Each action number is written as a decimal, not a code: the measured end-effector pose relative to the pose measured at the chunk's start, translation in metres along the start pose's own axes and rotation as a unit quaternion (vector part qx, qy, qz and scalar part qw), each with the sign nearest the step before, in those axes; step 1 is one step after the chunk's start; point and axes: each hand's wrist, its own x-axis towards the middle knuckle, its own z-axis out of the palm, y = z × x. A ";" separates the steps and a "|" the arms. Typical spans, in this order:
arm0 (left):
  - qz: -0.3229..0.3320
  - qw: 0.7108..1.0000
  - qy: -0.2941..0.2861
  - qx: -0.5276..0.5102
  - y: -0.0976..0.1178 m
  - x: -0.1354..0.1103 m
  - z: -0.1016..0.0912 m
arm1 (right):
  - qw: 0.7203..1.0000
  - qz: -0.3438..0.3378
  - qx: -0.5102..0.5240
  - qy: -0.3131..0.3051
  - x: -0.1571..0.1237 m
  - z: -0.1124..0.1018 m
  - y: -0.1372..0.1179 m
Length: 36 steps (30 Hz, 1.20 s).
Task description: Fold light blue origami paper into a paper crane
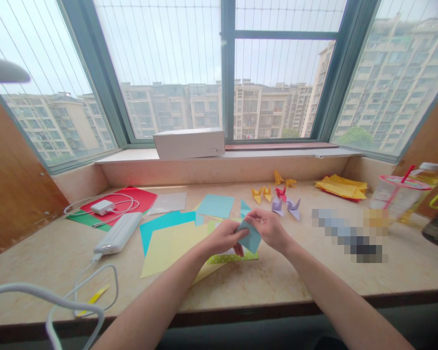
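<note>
Between my two hands is a small folded piece of light blue origami paper, held above the counter. My left hand grips its left side between thumb and fingers. On the upper edge, my right hand pinches the same paper with thumb and forefinger. Below them lies a green dotted sheet, partly covered by my hands. A small blue paper piece shows just behind my right hand. Beyond it stand folded paper birds: yellow ones, a red one and purple ones.
Pale yellow and blue sheets spread left of my hands. A white power bank, charger and cables lie further left. Yellow folded papers, a lidded cup and a bottle stand right. A white box rests on the sill.
</note>
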 end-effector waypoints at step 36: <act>0.070 0.987 0.146 -0.013 0.007 0.002 -0.008 | 0.998 -0.014 -0.004 0.055 0.001 0.000 -0.004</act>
